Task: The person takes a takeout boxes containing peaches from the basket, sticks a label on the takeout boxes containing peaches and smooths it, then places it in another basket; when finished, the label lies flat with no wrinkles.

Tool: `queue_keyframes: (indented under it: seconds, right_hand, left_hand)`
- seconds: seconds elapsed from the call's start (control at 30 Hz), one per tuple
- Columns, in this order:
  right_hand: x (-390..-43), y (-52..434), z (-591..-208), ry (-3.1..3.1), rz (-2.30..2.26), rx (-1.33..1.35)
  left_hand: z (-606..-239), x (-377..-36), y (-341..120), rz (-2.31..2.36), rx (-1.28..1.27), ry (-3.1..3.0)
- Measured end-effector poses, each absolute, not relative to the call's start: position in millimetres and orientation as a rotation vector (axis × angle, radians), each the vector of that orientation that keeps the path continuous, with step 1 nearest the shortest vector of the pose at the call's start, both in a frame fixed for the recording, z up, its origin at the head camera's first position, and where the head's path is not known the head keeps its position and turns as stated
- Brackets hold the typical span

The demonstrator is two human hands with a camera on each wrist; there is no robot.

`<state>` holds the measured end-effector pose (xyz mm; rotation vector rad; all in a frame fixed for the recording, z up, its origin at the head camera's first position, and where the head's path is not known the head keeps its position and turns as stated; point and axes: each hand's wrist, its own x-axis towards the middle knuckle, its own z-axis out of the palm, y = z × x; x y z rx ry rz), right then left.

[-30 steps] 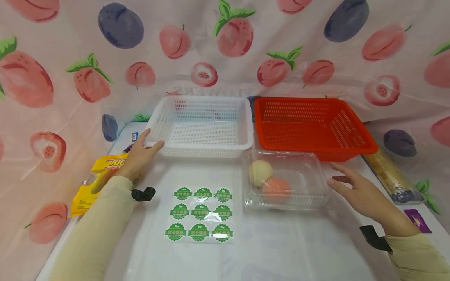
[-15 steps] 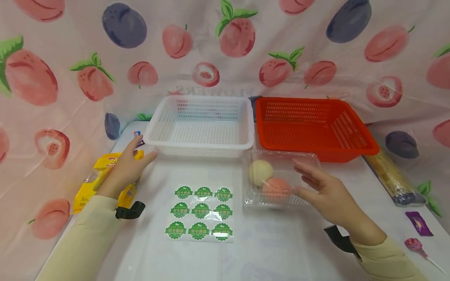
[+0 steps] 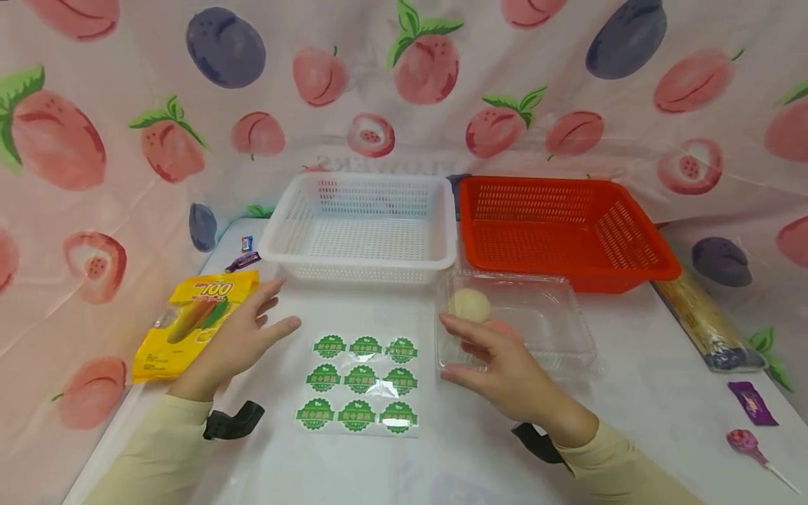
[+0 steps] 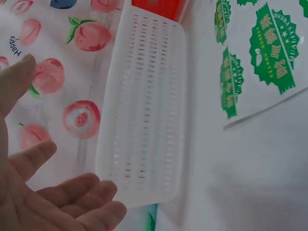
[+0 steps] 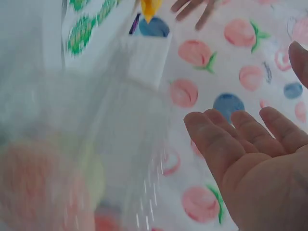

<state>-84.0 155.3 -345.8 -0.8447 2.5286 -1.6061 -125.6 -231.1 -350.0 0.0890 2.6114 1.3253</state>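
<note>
A makeshift packing booth, fruit-print cloth [image 3: 391,105] draped as walls round a white table [image 3: 480,449], white basket [image 3: 362,228], red basket [image 3: 562,228], green label sheet [image 3: 360,386], wrapped snacks

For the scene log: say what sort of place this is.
Probably a makeshift tabletop packing station, not a kitchen: a fruit-print cloth backdrop, a white basket and red basket side by side, and a green sticker sheet beside a clear clamshell box.

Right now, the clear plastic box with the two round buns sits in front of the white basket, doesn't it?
Not quite: the head view shows the clear plastic box sitting in front of the red basket, not the white basket. It does hold the buns.
</note>
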Motion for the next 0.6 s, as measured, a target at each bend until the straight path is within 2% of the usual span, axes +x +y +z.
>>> queue_keyframes:
  seconds: [0.3,0.6]
  right_hand:
    - [-75,120,-366,2.377,-1.479,-0.888]
    - [-68,104,-387,2.375,-1.302,-0.854]
  left_hand:
    - [-385,-125,-232,1.285,0.152,2.493]
    - [-394,-128,-227,1.177,0.137,2.434]
